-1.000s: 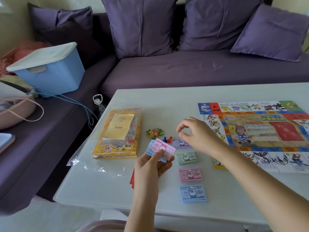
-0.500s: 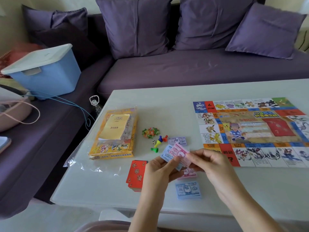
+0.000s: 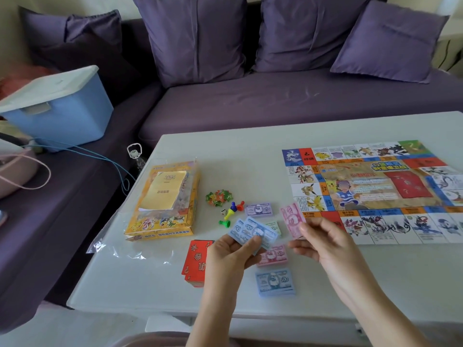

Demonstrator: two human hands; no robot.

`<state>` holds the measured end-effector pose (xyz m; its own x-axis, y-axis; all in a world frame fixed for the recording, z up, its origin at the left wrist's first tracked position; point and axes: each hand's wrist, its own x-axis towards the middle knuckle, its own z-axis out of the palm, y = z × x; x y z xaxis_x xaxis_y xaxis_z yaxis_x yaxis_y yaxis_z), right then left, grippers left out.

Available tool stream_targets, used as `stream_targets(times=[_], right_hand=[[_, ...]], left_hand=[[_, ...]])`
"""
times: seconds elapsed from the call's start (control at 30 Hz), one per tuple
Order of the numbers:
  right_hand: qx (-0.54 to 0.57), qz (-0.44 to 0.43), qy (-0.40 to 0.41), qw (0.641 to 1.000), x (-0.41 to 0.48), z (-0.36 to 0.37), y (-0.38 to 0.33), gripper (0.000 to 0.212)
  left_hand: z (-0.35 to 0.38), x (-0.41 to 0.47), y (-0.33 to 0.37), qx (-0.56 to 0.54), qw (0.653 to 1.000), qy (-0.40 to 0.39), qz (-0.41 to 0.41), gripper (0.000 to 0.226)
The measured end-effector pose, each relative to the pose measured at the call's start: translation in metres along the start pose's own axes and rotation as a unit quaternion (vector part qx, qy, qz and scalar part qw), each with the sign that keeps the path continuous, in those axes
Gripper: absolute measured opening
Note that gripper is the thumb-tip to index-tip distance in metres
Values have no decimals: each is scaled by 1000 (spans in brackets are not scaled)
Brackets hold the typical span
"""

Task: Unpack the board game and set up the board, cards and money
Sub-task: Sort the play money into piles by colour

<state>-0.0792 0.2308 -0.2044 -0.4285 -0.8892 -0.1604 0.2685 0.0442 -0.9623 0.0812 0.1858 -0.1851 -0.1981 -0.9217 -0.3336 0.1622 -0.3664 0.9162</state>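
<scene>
Pulled rightward away from the blue notes (image 3: 251, 231) that the left hand (image 3: 230, 254) grips, a pink note (image 3: 292, 219) is pinched in the right hand (image 3: 323, 244) above the desk (image 3: 250, 156).

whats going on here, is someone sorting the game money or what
A person is setting up a board game on a white table. The left hand holds a fan of blue notes, and the right hand pinches a pink note. A purple pile, pink pile and blue pile lie sorted. The board lies open on the right. Red cards, pawns and the box are to the left.
</scene>
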Motion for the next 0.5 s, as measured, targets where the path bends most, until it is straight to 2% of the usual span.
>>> stream_targets(times=[0.1,0.2,0.3,0.43,0.5], right_hand=[[-90,-27,-23,995,1,-7,0,8],[-213,-54,-71,973,2,-14,-9,14],[-296,-107,-130,940,5,-15,-21,27],[-377,-125,-191,898,18,-12,-38,18],[-418,-129,-219,873,26,-10,-48,21]], left_hand=[[-5,4,2,8,1000,27,2,11],[-13,9,3,55,998,36,-10,9],[-18,12,2,124,991,36,-26,13],[-22,14,0,163,984,37,-64,20],[-23,14,-1,166,983,32,-74,18]])
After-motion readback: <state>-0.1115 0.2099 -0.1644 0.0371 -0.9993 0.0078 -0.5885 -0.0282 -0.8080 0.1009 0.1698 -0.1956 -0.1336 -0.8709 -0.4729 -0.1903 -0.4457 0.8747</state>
